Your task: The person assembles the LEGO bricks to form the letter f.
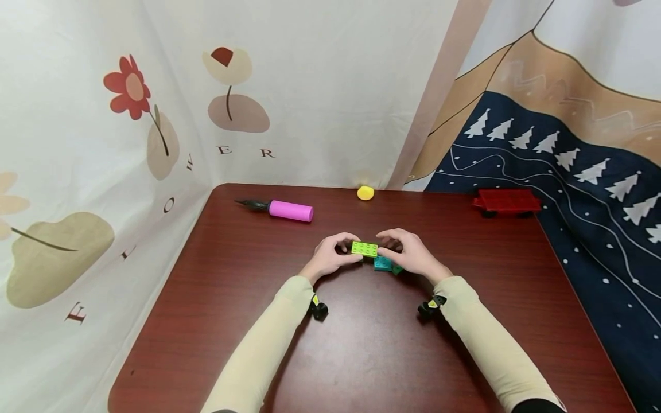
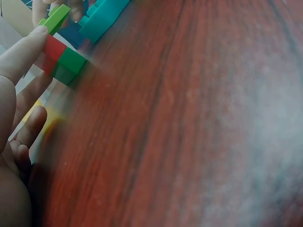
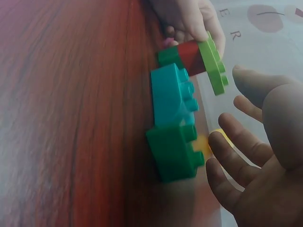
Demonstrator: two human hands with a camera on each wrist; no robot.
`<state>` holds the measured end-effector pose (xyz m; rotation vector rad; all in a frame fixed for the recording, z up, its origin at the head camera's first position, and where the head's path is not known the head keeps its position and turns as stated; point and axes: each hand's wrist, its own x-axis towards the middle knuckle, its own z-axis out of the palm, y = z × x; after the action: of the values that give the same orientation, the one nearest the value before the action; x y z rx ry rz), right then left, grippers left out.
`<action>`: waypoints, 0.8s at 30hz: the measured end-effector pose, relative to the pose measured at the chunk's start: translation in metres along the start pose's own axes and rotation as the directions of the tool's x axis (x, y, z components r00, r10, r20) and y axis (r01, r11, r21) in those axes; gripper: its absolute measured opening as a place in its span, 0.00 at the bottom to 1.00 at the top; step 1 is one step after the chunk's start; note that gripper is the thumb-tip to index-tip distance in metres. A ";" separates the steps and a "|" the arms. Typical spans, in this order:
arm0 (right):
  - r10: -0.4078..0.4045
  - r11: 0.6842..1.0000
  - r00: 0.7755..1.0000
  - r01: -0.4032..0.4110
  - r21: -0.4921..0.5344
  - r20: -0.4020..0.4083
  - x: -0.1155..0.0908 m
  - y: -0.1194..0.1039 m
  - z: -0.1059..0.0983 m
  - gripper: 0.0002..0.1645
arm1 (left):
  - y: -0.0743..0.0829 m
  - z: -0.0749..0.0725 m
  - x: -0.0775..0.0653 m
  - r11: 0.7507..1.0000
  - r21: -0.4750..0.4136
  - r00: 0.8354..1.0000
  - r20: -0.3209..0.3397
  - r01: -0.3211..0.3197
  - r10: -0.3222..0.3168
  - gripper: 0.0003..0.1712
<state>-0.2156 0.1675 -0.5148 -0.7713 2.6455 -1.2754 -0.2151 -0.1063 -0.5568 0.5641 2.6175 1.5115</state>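
My left hand (image 1: 333, 252) pinches a small stack of toy building blocks between thumb and fingers. On top of the stack is a flat lime-green block (image 1: 364, 249), with a red block (image 3: 191, 56) below it and a green block (image 2: 68, 66) at the bottom. The lime block juts out past the red one towards my right hand (image 1: 410, 252). That hand holds nothing; its fingers are spread and loosely bent, the thumb close by the lime block's end. Between the hands, a teal block (image 3: 165, 94) and another green block (image 3: 170, 153) stand side by side on the table.
A pink cylinder with a black tapered end (image 1: 291, 210) lies at the back left of the brown table (image 1: 361, 355). Near the back edge is a yellow round piece (image 1: 365, 193). A red toy wagon (image 1: 508, 201) stands at the back right. Printed cloths hang behind.
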 end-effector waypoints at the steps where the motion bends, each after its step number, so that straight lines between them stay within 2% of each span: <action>1: 0.003 1.000 1.000 -0.003 -0.004 0.000 -0.001 0.001 -0.001 0.23 | 0.000 0.000 0.000 1.000 -0.001 1.000 -0.001 0.000 0.000 0.20; 17: -0.044 0.995 0.999 0.044 -0.087 -0.006 -0.034 0.015 -0.012 0.22 | 0.000 0.000 -0.002 1.000 0.006 1.000 -0.002 0.008 -0.008 0.21; 24: -0.031 0.989 0.999 0.030 -0.143 -0.008 -0.051 0.024 -0.012 0.27 | 0.001 -0.002 -0.001 1.000 -0.001 1.000 0.006 0.020 -0.020 0.21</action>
<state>-0.1853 0.2134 -0.5314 -0.8298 2.7677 -1.1085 -0.2147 -0.1075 -0.5553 0.5399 2.6096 1.5029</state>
